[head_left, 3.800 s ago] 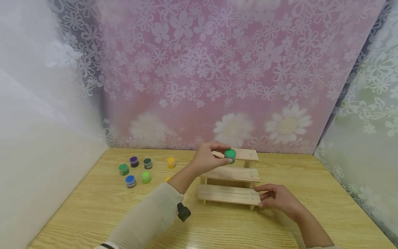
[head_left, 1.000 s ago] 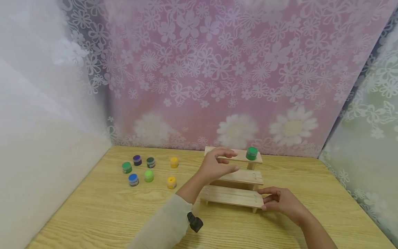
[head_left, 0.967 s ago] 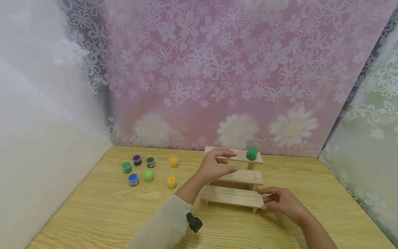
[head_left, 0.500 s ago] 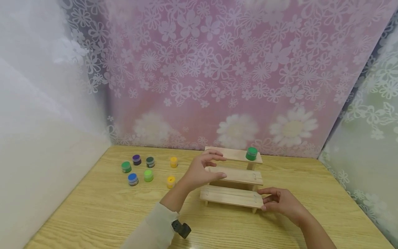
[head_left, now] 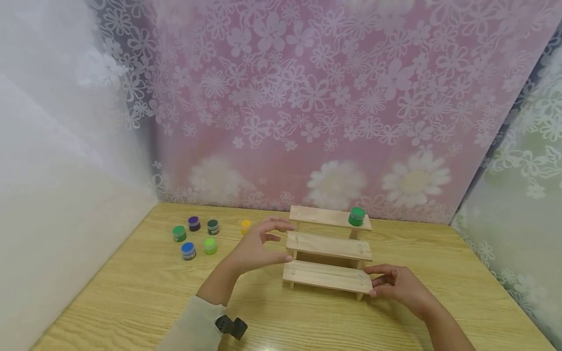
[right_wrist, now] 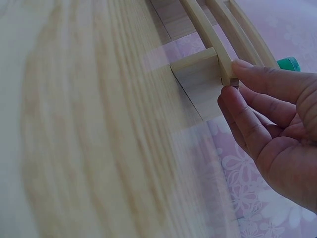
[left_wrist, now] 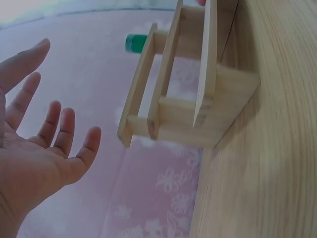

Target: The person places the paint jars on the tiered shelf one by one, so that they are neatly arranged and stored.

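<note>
A three-step wooden display stand [head_left: 329, 245] stands on the table, with a green paint jar [head_left: 356, 216] on the right end of its top step. My right hand [head_left: 401, 287] pinches the right end of the lowest step; in the right wrist view the thumb and index finger [right_wrist: 237, 101] meet at the plank's tip. Just left of the stand, my left hand [head_left: 256, 246] is in the air, thumb and fingers spread apart with nothing between them. The left wrist view shows its bare palm [left_wrist: 34, 163] and the stand apart from it.
On the left of the wood-grain table [head_left: 131, 297] are a green jar [head_left: 179, 233], a purple jar [head_left: 194, 224], a dark green jar [head_left: 212, 226], a blue jar [head_left: 188, 251] and a light green jar [head_left: 210, 245]. A yellow jar [head_left: 246, 226] sits behind my left hand. A flowered curtain [head_left: 272, 122] hangs behind.
My left hand released the green paint jar on the top step, then drew back leftward away from the stand. It now covers the nearer yellow jar. My right hand stays at the lowest step.
</note>
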`<state>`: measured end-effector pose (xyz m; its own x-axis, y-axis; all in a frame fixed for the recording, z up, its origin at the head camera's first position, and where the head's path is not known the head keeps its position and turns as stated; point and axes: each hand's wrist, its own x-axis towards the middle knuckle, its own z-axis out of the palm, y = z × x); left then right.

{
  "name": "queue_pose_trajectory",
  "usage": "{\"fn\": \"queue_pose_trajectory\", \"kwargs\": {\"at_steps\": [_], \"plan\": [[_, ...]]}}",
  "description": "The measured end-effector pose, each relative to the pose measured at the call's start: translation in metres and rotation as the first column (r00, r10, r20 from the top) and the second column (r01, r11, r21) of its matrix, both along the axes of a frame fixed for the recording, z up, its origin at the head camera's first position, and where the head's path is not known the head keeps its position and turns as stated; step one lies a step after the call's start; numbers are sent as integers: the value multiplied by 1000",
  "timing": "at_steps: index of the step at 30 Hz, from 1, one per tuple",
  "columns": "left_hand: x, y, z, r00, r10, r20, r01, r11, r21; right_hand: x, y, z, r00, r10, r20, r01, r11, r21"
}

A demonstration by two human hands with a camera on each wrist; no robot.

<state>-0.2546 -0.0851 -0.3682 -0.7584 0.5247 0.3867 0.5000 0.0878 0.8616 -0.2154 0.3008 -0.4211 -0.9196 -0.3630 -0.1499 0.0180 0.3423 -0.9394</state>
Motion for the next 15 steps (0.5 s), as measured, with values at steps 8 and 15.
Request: {"fn": "queue_pose_trajectory", "kwargs": {"at_steps": [8, 15], "plan": [[-1, -36, -3, 998, 64, -27, -65, 997, -40, -2, 1, 0, 1000, 2, -2, -2, 1000, 6], [-7, -61, -6, 992, 128, 9, -127, 989, -78, -2, 2, -2, 1000, 8, -5, -8, 1000, -6]]}}
